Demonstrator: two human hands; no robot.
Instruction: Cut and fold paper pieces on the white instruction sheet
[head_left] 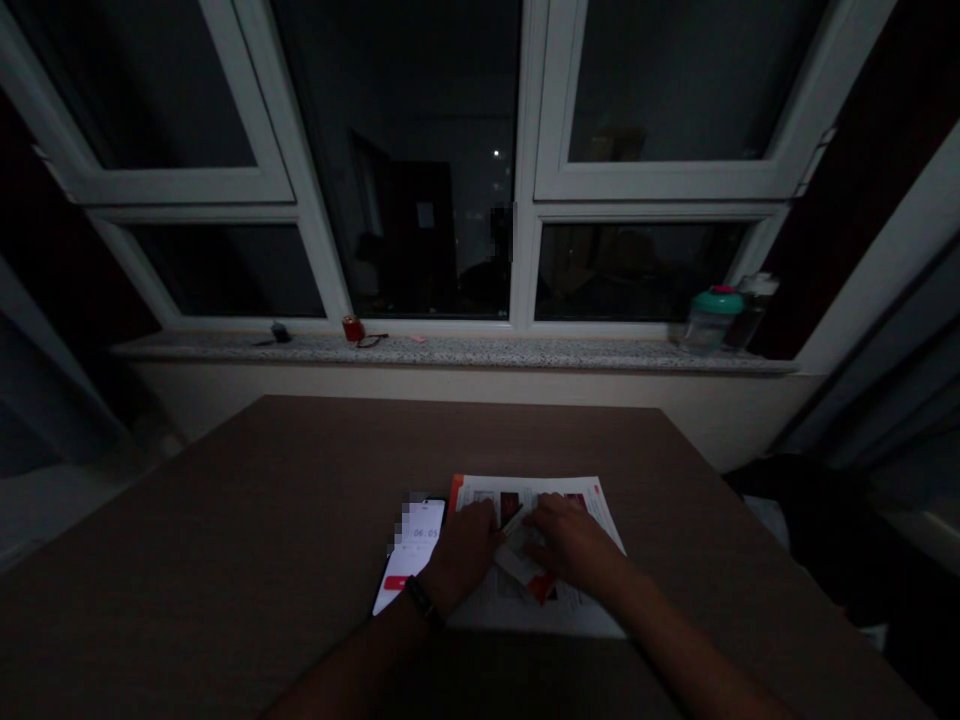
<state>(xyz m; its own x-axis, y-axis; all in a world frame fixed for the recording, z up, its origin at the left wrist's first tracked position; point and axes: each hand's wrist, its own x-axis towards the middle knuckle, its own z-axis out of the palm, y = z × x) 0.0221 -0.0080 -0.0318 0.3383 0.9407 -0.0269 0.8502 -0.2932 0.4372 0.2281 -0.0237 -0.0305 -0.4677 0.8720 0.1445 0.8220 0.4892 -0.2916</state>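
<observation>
Dimly, a small folded paper [519,568] shows at the lower centre of the frame, over a printed sheet [577,622] on the counter [225,540]. The left hand [466,550] curls at its left edge, the right hand [571,540] bends over its right; whether either grips it, I cannot tell. Left of them lies a lit phone [415,555].

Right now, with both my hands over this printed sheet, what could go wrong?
Your left hand is beside the lit phone, so a sideways slip might nudge it. The small paper piece between that hand and your right hand could crease or tear if pulled unevenly. The light is dim, so details on the printed sheet may be missed.
</observation>
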